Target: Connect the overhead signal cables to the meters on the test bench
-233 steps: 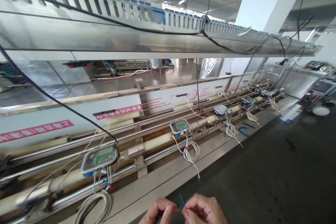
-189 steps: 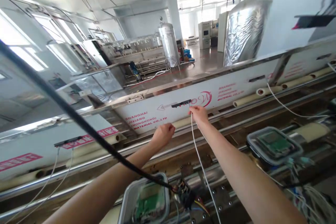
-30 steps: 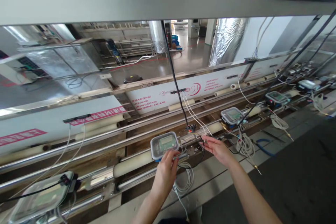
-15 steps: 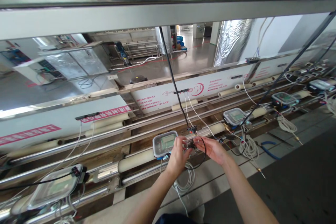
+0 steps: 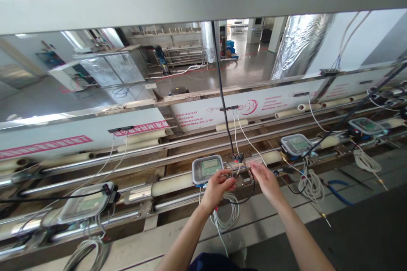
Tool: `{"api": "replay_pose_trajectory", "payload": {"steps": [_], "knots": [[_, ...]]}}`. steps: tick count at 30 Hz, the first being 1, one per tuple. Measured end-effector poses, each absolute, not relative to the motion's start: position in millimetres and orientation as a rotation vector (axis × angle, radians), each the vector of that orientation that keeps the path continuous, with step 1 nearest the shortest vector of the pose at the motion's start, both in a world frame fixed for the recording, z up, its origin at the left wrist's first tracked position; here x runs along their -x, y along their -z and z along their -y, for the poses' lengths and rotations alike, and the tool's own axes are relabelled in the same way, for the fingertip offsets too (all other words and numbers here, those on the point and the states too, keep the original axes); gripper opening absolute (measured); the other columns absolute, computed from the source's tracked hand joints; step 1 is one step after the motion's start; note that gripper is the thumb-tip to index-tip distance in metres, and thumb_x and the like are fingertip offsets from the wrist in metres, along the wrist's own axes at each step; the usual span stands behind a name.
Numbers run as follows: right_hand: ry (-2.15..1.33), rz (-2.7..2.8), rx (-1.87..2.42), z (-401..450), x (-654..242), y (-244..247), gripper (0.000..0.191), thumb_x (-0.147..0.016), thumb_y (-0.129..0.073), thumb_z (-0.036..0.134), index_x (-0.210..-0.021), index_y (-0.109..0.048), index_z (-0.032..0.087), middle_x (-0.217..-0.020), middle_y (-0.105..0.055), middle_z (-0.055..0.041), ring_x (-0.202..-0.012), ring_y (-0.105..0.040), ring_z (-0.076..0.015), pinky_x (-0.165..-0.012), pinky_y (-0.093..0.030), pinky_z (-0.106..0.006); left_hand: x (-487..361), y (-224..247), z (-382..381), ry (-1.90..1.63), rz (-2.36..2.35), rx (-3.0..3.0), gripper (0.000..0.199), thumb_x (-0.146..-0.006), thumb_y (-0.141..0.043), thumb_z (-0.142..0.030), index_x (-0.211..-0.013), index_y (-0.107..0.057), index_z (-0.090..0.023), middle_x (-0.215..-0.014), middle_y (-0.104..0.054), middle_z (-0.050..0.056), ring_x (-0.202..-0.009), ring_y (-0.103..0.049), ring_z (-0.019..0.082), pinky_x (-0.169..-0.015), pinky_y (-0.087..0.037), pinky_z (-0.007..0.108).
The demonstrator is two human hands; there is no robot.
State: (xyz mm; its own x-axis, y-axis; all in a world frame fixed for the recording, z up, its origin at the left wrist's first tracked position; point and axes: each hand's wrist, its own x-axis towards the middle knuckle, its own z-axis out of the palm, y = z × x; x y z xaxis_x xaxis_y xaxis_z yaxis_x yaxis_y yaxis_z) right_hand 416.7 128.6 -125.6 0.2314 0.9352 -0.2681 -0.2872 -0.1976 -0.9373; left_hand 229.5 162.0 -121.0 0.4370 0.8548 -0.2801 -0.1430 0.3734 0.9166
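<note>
My left hand [image 5: 218, 188] is beside a clear-lidded box [image 5: 208, 168] with a green circuit board inside. Its fingers are curled towards the thumb, and what they hold, if anything, I cannot make out. To its right, my right hand [image 5: 266, 181] has its fingers stretched out, near a thin black cable [image 5: 253, 184]. A small black connector block [image 5: 238, 158] hangs just above and between the hands, at the lower end of a thick black cable [image 5: 222, 93]. Below my left hand lies a coil of white cable [image 5: 232, 216], with a small red spot beside it.
Metal rails [image 5: 104, 182] and cream rollers [image 5: 173, 185] run across the frame. More lidded boxes stand left [image 5: 85, 201] and right [image 5: 297, 145]. A blue-handled tool [image 5: 340, 192] and another white cable coil [image 5: 311, 184] lie at right. A printed white panel [image 5: 197, 114] stands behind.
My hands have moved apart; before, they met at a small dark part. My right fingers have straightened. The view has shifted, so the surroundings sit further right in the frame.
</note>
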Motion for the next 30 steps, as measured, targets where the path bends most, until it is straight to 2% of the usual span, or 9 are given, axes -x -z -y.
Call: {"api": "replay_pose_trajectory", "payload": {"steps": [2, 5, 9, 13, 18, 23, 28, 30], "knots": [[-1.126, 0.861, 1.421, -130, -419, 119, 0.048, -0.070, -0.069, 0.046, -0.110, -0.060, 0.020, -0.114, -0.065, -0.0109, -0.103, -0.061, -0.0237, -0.089, -0.049, -0.038, -221, 116, -164, -0.811, -0.906, -0.987, 0.045, -0.068, -0.076, -0.040, -0.097, -0.058, -0.011, -0.071, -0.064, 0.004, -0.060, -0.057, 0.013, -0.059, -0.045, 0.024], [-0.895, 1.217, 1.603, -138, -415, 108, 0.046, -0.072, -0.066, 0.043, -0.111, -0.060, 0.019, -0.100, -0.070, -0.0102, -0.089, -0.065, -0.0228, -0.080, -0.051, -0.037, -214, 111, -166, -0.874, -0.913, -1.004, 0.038, -0.068, -0.078, -0.034, -0.093, -0.060, -0.010, -0.067, -0.061, 0.001, -0.057, -0.051, 0.010, -0.055, -0.041, 0.021], [-0.815, 1.390, 1.652, -149, -408, 96, 0.023, -0.075, -0.061, 0.036, -0.089, -0.069, 0.020, -0.088, -0.073, -0.0087, -0.080, -0.067, -0.0244, -0.077, -0.049, -0.039, -208, 102, -163, -0.901, -0.806, -0.905, 0.042, -0.069, -0.079, -0.030, -0.100, -0.057, -0.013, -0.086, -0.065, 0.005, -0.074, -0.058, 0.014, -0.068, -0.045, 0.023], [-0.847, 1.430, 1.653, -148, -405, 88, 0.019, -0.074, -0.061, 0.036, -0.080, -0.072, 0.022, -0.079, -0.073, -0.0072, -0.074, -0.067, -0.0249, -0.072, -0.050, -0.039, -198, 92, -157, -0.879, -0.690, -0.780, 0.041, -0.075, -0.075, -0.033, -0.105, -0.057, -0.012, -0.096, -0.065, 0.009, -0.081, -0.061, 0.016, -0.076, -0.046, 0.024], [-1.178, 1.219, 1.482, -141, -399, 78, 0.032, -0.068, -0.068, 0.042, -0.089, -0.072, 0.017, -0.084, -0.074, -0.0086, -0.076, -0.068, -0.0227, -0.070, -0.054, -0.035, -184, 91, -153, -0.901, -0.627, -0.687, 0.041, -0.080, -0.072, -0.035, -0.111, -0.058, -0.013, -0.100, -0.063, 0.010, -0.081, -0.061, 0.014, -0.074, -0.048, 0.021], [-1.392, 0.975, 1.394, -139, -389, 66, 0.037, -0.056, -0.079, 0.041, -0.081, -0.071, 0.014, -0.076, -0.073, -0.0062, -0.065, -0.066, -0.0153, -0.064, -0.053, -0.028, -176, 101, -155, -0.899, -0.560, -0.606, 0.044, -0.080, -0.072, -0.029, -0.119, -0.056, -0.016, -0.108, -0.063, 0.009, -0.084, -0.061, 0.012, -0.073, -0.048, 0.018], [-1.519, 0.903, 1.299, -139, -384, 63, 0.039, -0.060, -0.078, 0.038, -0.091, -0.070, 0.016, -0.082, -0.073, -0.0078, -0.070, -0.066, -0.0156, -0.064, -0.053, -0.028, -175, 106, -154, -0.909, -0.609, -0.665, 0.048, -0.078, -0.074, -0.030, -0.119, -0.055, -0.017, -0.108, -0.063, 0.009, -0.084, -0.061, 0.013, -0.075, -0.047, 0.020], [-1.573, 0.897, 1.275, -140, -382, 64, 0.040, -0.062, -0.077, 0.039, -0.094, -0.070, 0.016, -0.087, -0.073, -0.0090, -0.072, -0.067, -0.0163, -0.066, -0.053, -0.029, -178, 107, -154, -0.934, -0.657, -0.714, 0.047, -0.074, -0.077, -0.031, -0.113, -0.057, -0.015, -0.101, -0.065, 0.009, -0.080, -0.062, 0.014, -0.073, -0.047, 0.021]]}}
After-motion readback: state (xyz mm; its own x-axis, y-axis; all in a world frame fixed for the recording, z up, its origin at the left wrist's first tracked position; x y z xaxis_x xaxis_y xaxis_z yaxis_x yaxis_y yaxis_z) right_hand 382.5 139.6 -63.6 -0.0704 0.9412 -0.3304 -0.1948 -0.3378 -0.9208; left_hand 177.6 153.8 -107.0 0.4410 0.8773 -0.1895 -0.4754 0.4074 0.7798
